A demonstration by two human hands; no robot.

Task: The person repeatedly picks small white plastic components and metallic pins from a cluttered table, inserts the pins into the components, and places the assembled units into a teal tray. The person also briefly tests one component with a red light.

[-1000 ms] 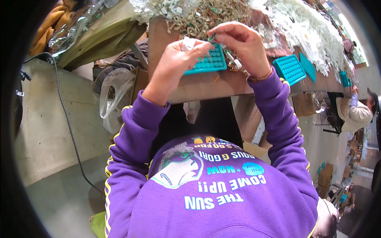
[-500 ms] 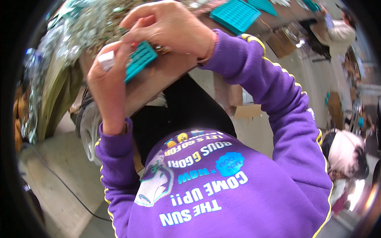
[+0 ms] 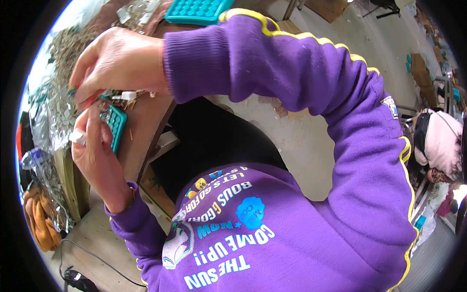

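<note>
My left hand [image 3: 95,153] and my right hand [image 3: 116,61] meet at the fingertips over the table [image 3: 141,131] on the left. Both are closed in a pinch. Something small and red [image 3: 91,100] shows between them, and a bit of green [image 3: 72,91] is at the right fingertips; its kind is too small to tell. A white block-like piece [image 3: 78,137] sits against the fingers of my left hand. Just beside that hand is a small teal tray [image 3: 116,127] with rows of hollows. Below my right palm lies a small white part [image 3: 128,96] among other small bits.
A larger teal gridded tray [image 3: 198,10] is at the far table edge. Clear plastic pieces [image 3: 58,80] are heaped at the far left. Orange-tan gloves [image 3: 41,214] hang at the left; a black cable [image 3: 104,260] crosses the floor. Another person [image 3: 440,141] is at the right.
My view has swung, so both hands and the small tray now appear farther left and lower. The fingertips stay together. The white part under my right palm has come into sight.
</note>
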